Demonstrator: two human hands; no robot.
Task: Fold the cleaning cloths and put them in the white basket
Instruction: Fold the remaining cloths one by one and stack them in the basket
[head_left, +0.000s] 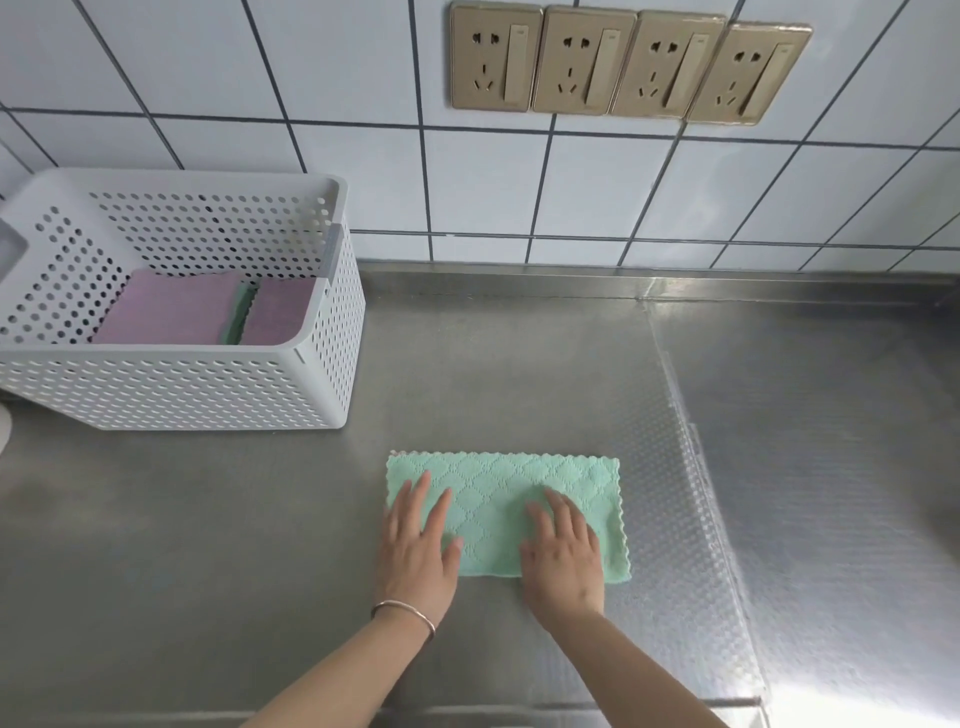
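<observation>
Below, steel counter, white-tiled wall, four sockets

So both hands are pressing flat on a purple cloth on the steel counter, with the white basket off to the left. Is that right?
Not quite: the cloth under the left hand and right hand is mint green, as the head view shows. The purple cloths lie in the white basket. The rest holds.

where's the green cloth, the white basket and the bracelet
green cloth (498, 493), head view, bare middle between the hands
white basket (171, 389), head view, front wall
bracelet (402, 610), head view, band across the left wrist
</observation>
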